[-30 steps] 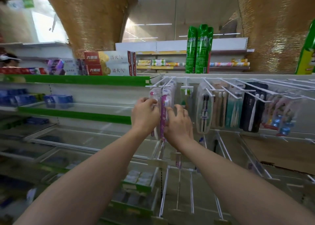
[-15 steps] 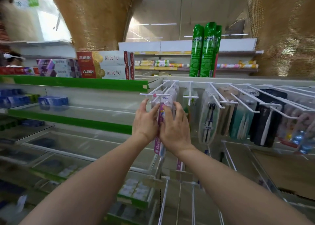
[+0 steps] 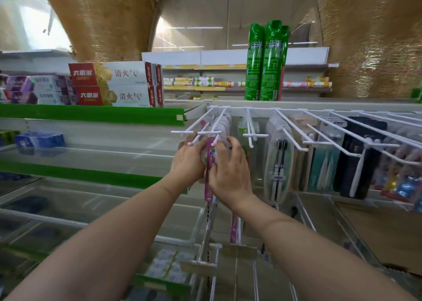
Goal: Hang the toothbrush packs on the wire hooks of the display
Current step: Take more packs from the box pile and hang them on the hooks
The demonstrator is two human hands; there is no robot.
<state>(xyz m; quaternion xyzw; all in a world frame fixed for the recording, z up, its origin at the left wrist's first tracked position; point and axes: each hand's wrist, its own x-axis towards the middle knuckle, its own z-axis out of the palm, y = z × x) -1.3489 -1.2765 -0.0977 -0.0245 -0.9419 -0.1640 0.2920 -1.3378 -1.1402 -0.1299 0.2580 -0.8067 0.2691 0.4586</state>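
Note:
A pink toothbrush pack (image 3: 209, 163) stands upright between my two hands at the front tips of the white wire hooks (image 3: 205, 127). My left hand (image 3: 188, 161) grips its left side and my right hand (image 3: 230, 168) grips its right side, fingers curled over the top. The pack's upper end sits right at a hook tip; whether it is threaded on is hidden by my fingers. More clear packs (image 3: 222, 123) hang further back on the same hooks.
Other toothbrush packs (image 3: 277, 161) hang on hooks to the right, with a black pack (image 3: 356, 161) beyond. Green spray cans (image 3: 265, 63) stand on top. Toothpaste boxes (image 3: 114, 83) fill the green-edged shelf at left. Wire racks lie below.
Both hands with the pink pack stayed together at the hook tips; my view has shifted closer and slightly upward, and my right fingers have curled further over the pack's top.

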